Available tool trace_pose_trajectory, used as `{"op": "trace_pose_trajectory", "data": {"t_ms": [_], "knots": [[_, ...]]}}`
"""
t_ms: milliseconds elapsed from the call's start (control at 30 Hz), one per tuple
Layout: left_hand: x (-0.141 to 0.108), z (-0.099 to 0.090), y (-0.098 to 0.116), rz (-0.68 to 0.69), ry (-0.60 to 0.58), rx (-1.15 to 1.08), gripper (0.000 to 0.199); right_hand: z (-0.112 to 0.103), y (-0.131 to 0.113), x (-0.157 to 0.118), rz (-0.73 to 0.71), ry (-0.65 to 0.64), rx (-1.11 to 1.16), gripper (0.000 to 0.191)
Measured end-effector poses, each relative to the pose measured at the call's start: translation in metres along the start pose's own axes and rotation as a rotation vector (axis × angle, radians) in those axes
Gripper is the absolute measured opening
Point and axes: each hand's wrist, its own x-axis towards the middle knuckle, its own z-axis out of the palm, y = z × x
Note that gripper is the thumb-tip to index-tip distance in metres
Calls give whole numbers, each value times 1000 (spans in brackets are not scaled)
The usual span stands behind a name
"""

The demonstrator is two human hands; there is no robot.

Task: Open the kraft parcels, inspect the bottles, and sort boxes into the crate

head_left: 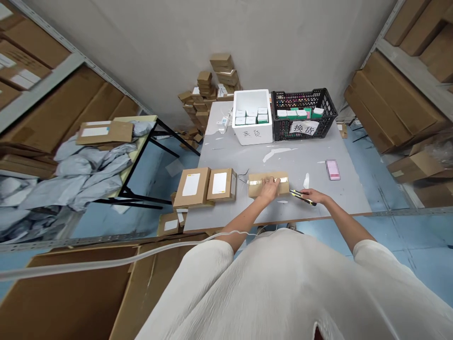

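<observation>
A small brown cardboard box (253, 190) lies near the front of the grey table, with shiny tape along its top. My left hand (269, 190) rests on the box, its fingers bent over the taped top and holding it down. Just right of the box, my right hand (313, 195) is closed on a black-and-yellow hand tool (308, 201). The tool has two splayed arms that meet toward the box's right end; its exact kind is too small to make out. Two labelled cardboard boxes, a larger one (191, 187) and a smaller one (220, 184), stand to the left.
At the table's (226, 153) back stand a white foam bin (252, 136) and a black crate (304, 131), both holding small white-and-green boxes. A pink phone-like object (332, 170) lies at right. Grey parcels (92, 163) cover the left table. A white cable (141, 256) crosses at lower left.
</observation>
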Motion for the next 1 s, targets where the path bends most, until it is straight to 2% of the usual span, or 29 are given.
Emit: {"op": "trace_pose_trajectory", "data": {"t_ms": [167, 267, 467, 567, 733, 867, 1000], "knots": [[0, 0, -7, 47, -8, -12, 70, 0, 3, 1, -13, 163, 73, 47], [-1, -2, -10, 40, 63, -86, 79, -1, 1, 2, -5, 208, 79, 48], [15, -2, -10, -34, 149, -124, 53, 2, 0, 1, -32, 318, 9, 53], [27, 4, -13, -56, 165, -71, 55, 3, -2, -3, -84, 329, -100, 53], [41, 10, -20, -17, 180, -11, 50, 2, -2, -8, -236, 334, -491, 43], [41, 9, -23, 10, 181, -3, 46, 6, 1, -4, -273, 372, -714, 45], [33, 11, -22, 42, 238, 30, 54, 12, 0, 2, -283, 415, -765, 45]]}}
